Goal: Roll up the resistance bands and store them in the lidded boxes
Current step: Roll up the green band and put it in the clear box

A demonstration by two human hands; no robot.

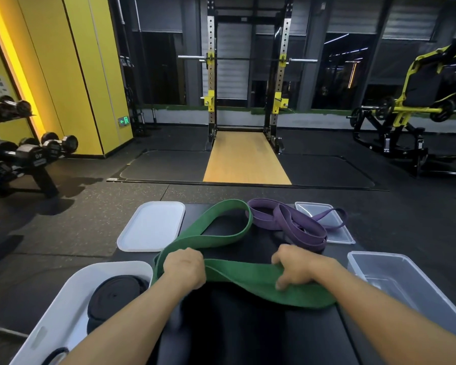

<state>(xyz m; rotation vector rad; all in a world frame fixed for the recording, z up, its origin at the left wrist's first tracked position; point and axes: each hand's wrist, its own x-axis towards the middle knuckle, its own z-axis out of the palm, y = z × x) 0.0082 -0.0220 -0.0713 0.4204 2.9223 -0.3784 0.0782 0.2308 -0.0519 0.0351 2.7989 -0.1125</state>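
- Green band [242, 272] lies looped across the black bench [261, 248], its far loop just beside the purple band [287, 222].
- Your left hand [184, 267] curls round it; your right hand [298, 267] pinches its near fold.
- Rolling loosely could let it spring open or snag the purple one.

On the bench [248, 338] before you, the wide band [248, 275] lies across the middle. Your left hand [184, 267] and right hand [298, 270] hold its near stretch, and its far loop reaches away between the two lids. The left box [71, 293] sits at your near left with a rolled band [116, 293] in it, and the left lid [153, 225] lies beyond it. The right box [406, 280] sits at your near right, with the right lid [340, 234] beyond it. The narrow band [295, 222] is heaped partly on that lid, just right of the loop. Both boxes seem to overhang the bench's sides.
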